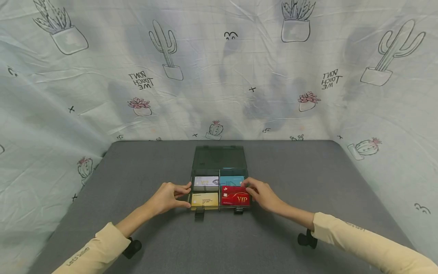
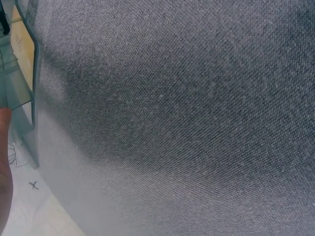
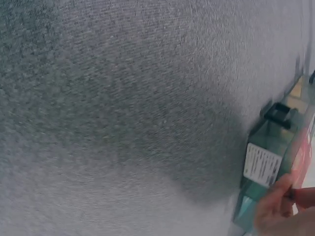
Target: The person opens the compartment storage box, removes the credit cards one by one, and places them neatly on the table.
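A clear dark-tinted card box (image 1: 219, 209) lies with its lid (image 1: 219, 157) swung back. A divider splits it into compartments. My right hand (image 1: 263, 193) pinches the right edge of a red VIP card (image 1: 236, 196), which overlaps the front right compartment. Behind it lies a blue card (image 1: 230, 180); a silver-white VIP card (image 1: 206, 182) is at the back left and a gold card (image 1: 204, 199) at the front left. My left hand (image 1: 167, 198) touches the box's left side with thumb and fingers extended. The right wrist view shows the red card (image 3: 302, 155) blurred, at the fingertips.
The box stands on a grey cloth-covered table (image 1: 219, 243). Two latches hang at its front, one a black latch (image 1: 199, 213). A white printed label (image 3: 262, 164) is on its right wall. A cactus-print curtain (image 1: 219, 68) surrounds the table's back and sides.
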`<state>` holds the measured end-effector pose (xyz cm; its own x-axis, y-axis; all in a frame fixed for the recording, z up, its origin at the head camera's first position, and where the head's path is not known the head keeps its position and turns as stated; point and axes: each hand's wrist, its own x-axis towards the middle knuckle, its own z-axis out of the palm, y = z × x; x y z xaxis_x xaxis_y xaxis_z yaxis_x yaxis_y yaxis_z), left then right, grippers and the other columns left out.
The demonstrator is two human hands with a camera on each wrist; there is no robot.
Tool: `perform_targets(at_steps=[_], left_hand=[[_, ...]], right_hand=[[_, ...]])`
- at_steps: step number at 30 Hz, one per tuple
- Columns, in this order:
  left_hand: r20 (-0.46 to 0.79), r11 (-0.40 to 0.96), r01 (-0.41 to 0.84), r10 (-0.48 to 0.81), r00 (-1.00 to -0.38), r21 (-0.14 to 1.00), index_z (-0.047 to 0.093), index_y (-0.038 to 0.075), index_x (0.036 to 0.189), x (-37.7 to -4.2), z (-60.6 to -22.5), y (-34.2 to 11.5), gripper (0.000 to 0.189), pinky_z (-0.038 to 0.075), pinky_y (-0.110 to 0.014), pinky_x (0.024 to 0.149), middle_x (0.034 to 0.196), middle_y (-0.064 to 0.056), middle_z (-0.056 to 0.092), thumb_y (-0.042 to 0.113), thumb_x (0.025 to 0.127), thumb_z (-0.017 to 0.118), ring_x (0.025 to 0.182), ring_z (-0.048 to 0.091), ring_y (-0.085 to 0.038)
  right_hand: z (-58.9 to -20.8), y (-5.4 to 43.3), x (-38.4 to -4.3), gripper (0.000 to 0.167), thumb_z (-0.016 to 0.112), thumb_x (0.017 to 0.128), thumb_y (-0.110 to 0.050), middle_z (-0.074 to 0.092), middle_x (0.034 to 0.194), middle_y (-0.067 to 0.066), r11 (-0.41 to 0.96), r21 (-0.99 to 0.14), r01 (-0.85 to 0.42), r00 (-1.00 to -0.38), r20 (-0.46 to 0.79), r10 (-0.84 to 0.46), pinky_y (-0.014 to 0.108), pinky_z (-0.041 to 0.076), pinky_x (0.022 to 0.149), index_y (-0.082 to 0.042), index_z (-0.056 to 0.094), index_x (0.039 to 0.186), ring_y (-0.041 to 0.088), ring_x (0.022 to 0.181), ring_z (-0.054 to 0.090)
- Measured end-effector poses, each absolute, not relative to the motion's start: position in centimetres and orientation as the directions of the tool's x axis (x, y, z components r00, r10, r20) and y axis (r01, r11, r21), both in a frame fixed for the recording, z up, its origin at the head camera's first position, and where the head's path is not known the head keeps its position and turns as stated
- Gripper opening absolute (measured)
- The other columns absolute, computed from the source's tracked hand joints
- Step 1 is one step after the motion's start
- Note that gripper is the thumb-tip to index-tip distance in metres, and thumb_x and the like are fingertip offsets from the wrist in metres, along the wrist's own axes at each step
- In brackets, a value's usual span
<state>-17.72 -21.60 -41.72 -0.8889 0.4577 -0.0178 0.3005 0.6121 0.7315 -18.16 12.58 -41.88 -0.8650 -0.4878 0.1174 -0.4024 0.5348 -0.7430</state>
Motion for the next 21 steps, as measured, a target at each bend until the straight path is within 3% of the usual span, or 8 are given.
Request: perform_targets(at_steps=[3,5,10,12,16,21], left_hand=[[-0.02,0.618,0.3,0.456,-0.89,0.727,0.065,-0.011,0.114,-17.7,-41.7,-21.6,0.052,0.056,-0.029,0.085,0.131,-0.024,0.052,0.015,0.072,0.082,0.111,0.06,-0.033],[-0.021,0.619,0.301,0.457,-0.889,0.725,0.066,-0.01,0.114,-17.7,-41.7,-21.6,0.052,0.056,-0.03,0.085,0.132,-0.024,0.052,0.016,0.072,0.083,0.111,0.06,-0.032],[-0.015,0.612,0.306,0.461,-0.887,0.729,0.066,-0.01,0.114,-17.5,-41.8,-21.7,0.053,0.057,-0.029,0.084,0.132,-0.025,0.052,0.017,0.071,0.083,0.111,0.06,-0.033],[-0.012,0.608,0.307,0.462,-0.887,0.732,0.066,-0.01,0.114,-17.5,-41.8,-21.7,0.053,0.057,-0.028,0.084,0.132,-0.025,0.052,0.017,0.071,0.083,0.111,0.06,-0.033],[-0.007,0.601,0.311,0.466,-0.885,0.737,0.066,-0.01,0.113,-17.5,-41.9,-21.8,0.053,0.056,-0.027,0.084,0.132,-0.025,0.051,0.017,0.072,0.083,0.111,0.06,-0.033],[-0.005,0.598,0.314,0.469,-0.883,0.738,0.066,-0.011,0.113,-17.6,-41.9,-21.9,0.053,0.057,-0.027,0.084,0.132,-0.026,0.051,0.017,0.072,0.083,0.111,0.06,-0.033]], right_hand=[[-42.0,13.0,-18.4,0.021,0.053,0.099,-0.003,0.058,0.075,0.008,0.502,-0.804,-0.317,-0.884,0.059,-0.464,0.023,0.047,0.05,-0.002,0.064,0.117,0.013,0.058,0.05],[-42.0,13.4,-18.4,0.024,0.052,0.099,-0.005,0.062,0.083,0.013,0.473,-0.838,-0.271,-0.89,0.031,-0.456,0.024,0.052,0.051,-0.001,0.063,0.12,0.013,0.061,0.053],[-42.5,14.5,-18.4,0.027,0.052,0.1,-0.008,0.056,0.123,0.026,0.365,-0.919,-0.151,-0.895,-0.029,-0.444,0.03,0.061,0.06,0.003,0.062,0.123,0.018,0.069,0.066],[-42.7,15.1,-18.4,0.028,0.053,0.099,-0.007,0.051,0.128,0.03,0.327,-0.939,-0.109,-0.892,-0.052,-0.448,0.032,0.061,0.062,0.006,0.061,0.123,0.021,0.072,0.068],[-43.2,16.0,-18.3,0.03,0.058,0.097,-0.008,0.052,0.129,0.03,0.331,-0.936,-0.117,-0.888,-0.051,-0.457,0.028,0.061,0.07,0.007,0.061,0.122,0.022,0.082,0.066],[-43.7,16.4,-18.3,0.039,0.074,0.087,-0.02,0.065,0.114,0.017,0.419,-0.887,-0.196,-0.898,-0.01,-0.44,0.021,0.057,0.07,0.001,0.067,0.118,0.015,0.084,0.063]])
